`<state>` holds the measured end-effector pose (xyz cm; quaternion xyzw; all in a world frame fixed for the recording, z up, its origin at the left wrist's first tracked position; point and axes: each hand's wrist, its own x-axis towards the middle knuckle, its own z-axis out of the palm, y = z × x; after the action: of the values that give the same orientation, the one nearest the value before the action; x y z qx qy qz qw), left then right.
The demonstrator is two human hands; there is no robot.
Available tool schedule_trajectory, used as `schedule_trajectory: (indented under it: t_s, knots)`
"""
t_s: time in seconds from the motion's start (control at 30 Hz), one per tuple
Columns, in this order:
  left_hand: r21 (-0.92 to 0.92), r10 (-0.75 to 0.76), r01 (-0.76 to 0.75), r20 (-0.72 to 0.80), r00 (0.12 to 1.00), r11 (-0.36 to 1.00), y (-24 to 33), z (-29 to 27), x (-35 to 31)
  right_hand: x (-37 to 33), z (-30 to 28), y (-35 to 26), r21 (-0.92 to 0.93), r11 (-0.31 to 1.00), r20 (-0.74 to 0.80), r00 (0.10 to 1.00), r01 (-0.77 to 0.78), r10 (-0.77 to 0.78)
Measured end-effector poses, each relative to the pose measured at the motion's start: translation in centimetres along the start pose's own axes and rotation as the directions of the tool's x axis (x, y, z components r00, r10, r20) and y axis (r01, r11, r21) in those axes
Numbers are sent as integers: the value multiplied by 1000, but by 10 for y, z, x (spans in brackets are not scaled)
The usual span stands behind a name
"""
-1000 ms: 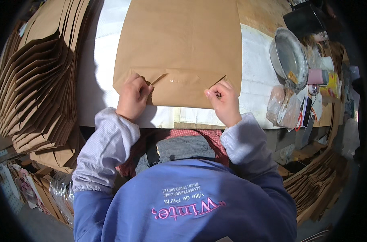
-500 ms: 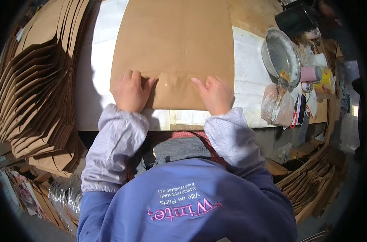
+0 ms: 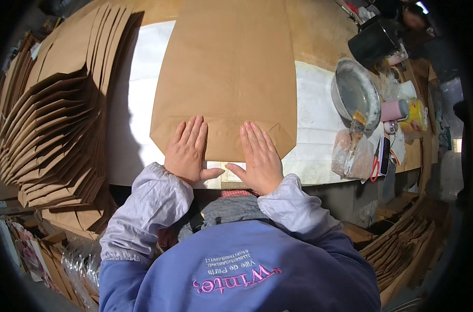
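Observation:
A large brown paper bag (image 3: pixel 226 73) lies flat before me, its near end folded into a bottom with slanted corners. My left hand (image 3: pixel 188 151) rests on the left part of that folded end, fingers stretched out and pointing away from me. On the right part lies my right hand (image 3: pixel 259 158), also flat with its fingers straight. Both thumbs point inward at the bag's near edge, a small gap between their tips. Neither hand grips anything.
Stacked folded brown paper bags (image 3: pixel 54 130) fan out at the left. On the right stand a metal basin (image 3: pixel 356 93), a brush (image 3: pixel 357 127) on a plastic bag, red-handled scissors (image 3: pixel 375 167), a phone (image 3: pixel 384 156), a pink cup (image 3: pixel 394 110) and a black container (image 3: pixel 374 44).
The bag's near end now lies folded with slanted corners. My hands have moved closer together and nearer to me, going from curled at the side edges to flat on the fold.

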<state>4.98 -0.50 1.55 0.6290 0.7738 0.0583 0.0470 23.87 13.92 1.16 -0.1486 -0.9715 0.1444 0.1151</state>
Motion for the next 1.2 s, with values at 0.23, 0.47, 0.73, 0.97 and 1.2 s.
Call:
schedule_trajectory:
  t_s: [0.23, 0.47, 0.73, 0.97, 1.2]
  knots:
    - [-217, -246, 209, -158, 956, 954, -20, 7, -77, -31, -17, -9, 148, 987, -242, 970, 63, -26]
    - [-308, -307, 198, -361, 880, 931, -81, 70, -130, -71, -2, -1, 99, 992, -305, 947, -75, 102]
    - [27, -178, 220, -495, 850, 975, -91, 79, -131, -78, 10, 9, 160, 987, -501, 859, -21, 99]
    - [-5, -265, 289, -412, 872, 957, -88, 76, -131, -182, -91, 117, 462, 823, -681, 462, -331, 568]
    - [-211, -288, 212, -452, 844, 954, -93, 82, -130, -326, -149, 224, -8, 90, -629, 75, -996, 774]
